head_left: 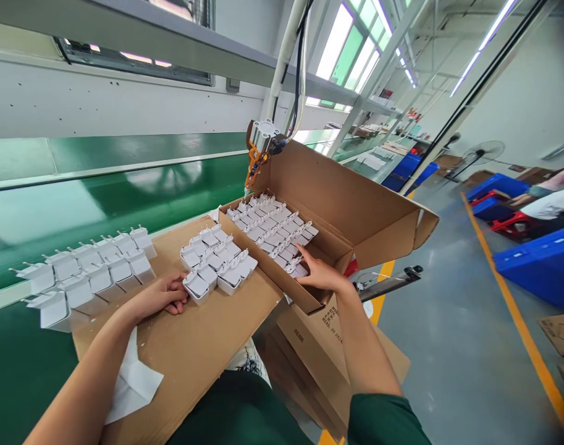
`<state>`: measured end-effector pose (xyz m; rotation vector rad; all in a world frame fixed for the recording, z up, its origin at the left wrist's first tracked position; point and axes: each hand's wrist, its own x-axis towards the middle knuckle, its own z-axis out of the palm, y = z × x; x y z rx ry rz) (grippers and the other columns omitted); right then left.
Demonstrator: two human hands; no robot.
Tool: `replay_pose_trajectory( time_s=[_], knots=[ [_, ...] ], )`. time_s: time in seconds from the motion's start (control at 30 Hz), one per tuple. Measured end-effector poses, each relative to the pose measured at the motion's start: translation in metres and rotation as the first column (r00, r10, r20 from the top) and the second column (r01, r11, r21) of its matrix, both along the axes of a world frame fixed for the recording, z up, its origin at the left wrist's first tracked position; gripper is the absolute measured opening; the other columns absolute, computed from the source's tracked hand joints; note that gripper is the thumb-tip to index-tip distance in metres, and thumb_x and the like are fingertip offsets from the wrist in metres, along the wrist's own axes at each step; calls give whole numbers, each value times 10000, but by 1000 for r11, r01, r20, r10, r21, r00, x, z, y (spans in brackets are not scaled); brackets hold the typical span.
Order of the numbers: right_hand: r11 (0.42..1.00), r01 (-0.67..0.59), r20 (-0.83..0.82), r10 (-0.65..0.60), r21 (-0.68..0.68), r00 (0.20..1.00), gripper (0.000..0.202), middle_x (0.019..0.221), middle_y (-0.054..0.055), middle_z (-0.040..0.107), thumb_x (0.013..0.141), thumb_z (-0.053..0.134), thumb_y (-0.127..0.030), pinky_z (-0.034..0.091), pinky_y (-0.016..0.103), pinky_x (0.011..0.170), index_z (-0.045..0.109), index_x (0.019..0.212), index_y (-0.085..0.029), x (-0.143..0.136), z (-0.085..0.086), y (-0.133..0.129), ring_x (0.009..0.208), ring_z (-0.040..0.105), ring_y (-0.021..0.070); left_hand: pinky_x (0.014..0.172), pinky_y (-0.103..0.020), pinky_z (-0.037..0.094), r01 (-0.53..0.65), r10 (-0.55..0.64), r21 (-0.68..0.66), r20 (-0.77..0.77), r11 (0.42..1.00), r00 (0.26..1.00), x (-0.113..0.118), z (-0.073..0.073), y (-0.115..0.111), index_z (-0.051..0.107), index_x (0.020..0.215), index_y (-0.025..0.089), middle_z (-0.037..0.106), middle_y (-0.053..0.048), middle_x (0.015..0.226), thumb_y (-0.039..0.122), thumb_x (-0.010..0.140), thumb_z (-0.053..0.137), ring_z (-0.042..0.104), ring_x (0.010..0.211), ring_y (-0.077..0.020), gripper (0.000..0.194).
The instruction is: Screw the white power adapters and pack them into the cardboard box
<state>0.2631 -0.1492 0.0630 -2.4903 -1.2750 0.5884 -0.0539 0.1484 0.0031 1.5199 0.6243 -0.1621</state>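
Inside the open brown carton (304, 296), several small white boxes (272, 225) with raised hang tabs stand in tight rows. My right hand (319, 272) reaches over the carton's near wall, thumb and forefinger around a white box at the end of the rows. On the cardboard sheet (207, 346), my left hand (168, 293) rests with its fingers curled in, beside a small cluster of white boxes (217, 259). Nothing shows in its fingers. Further left, two rows of similar white boxes (96, 272) stand with their tabs up.
A white paper sheet (132, 383) lies by my left forearm. Behind the cardboard runs a green conveyor belt (180, 185). An orange-and-metal pneumatic tool (263, 145) hangs over the carton's back corner. Printed cartons (309, 340) stand below; blue bins (541, 266) and another person's sleeve (553, 204) are at right.
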Motion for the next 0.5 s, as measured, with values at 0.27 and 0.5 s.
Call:
replay_pose_trajectory(
  time_s=[0.27,0.5],
  knots=[
    [999,18,46,-16,-30,999,1034,1178,124,682,755,672,-359,478,337,845,74,1587,-220,-4,2,1,1036,664,299,554,-205,508,-10,10,-8,22,1000,1000,1,1,-1,486,1157,178,614,39,730,303,683,690,636,603,-118,531],
    [993,112,153,-105,-37,983,1087,1240,211,657,779,643,-405,488,403,858,-48,1577,-147,-8,-5,5,1073,675,366,577,-219,520,-22,23,-8,54,1000,998,1,6,-5,502,1119,165,632,33,716,246,686,681,649,600,-120,475]
  ],
)
